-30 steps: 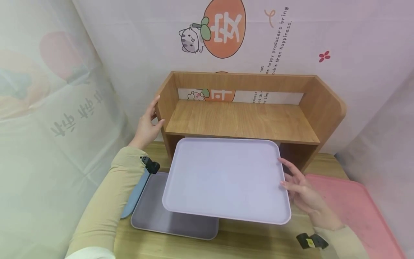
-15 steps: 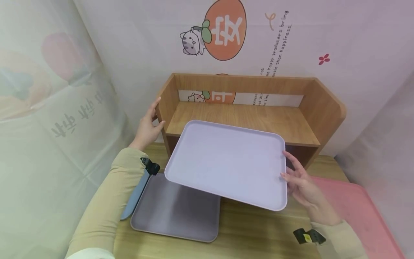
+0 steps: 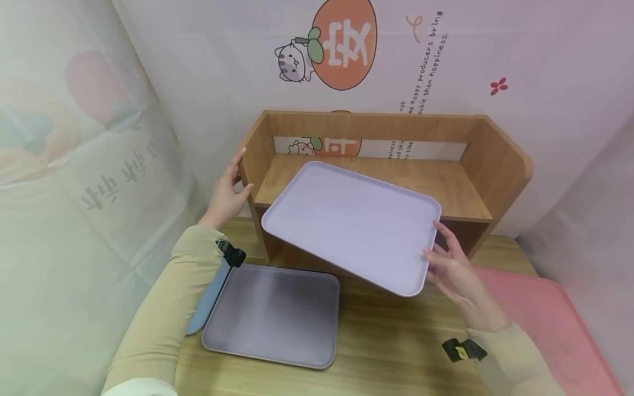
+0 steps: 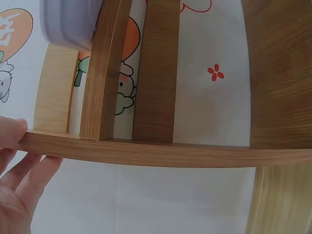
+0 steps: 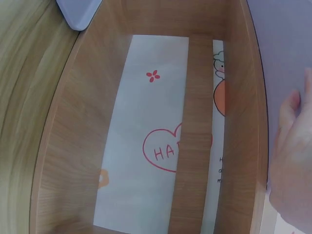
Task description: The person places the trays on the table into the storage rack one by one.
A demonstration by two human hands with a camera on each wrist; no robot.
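A lavender rectangular tray is held up, tilted, in front of the wooden desk shelf. My right hand pinches its right edge, thumb on the upper face and other fingers at the rim and beneath. In the right wrist view that hand shows beside the tray. The tray overlaps the upper board's front edge in the head view. My left hand grips the shelf's left side panel; in the left wrist view the thumb and fingers lie on opposite sides of the panel.
A grey tray lies on the wooden table at front left, beside a partly hidden blue tray-like piece. At the right lies a pink tray. Printed cloth hangs behind and at both sides.
The lavender tray has risen toward the upper board and turned, its left end now higher and farther back. My right hand moved up with it; the left hand stayed on the panel.
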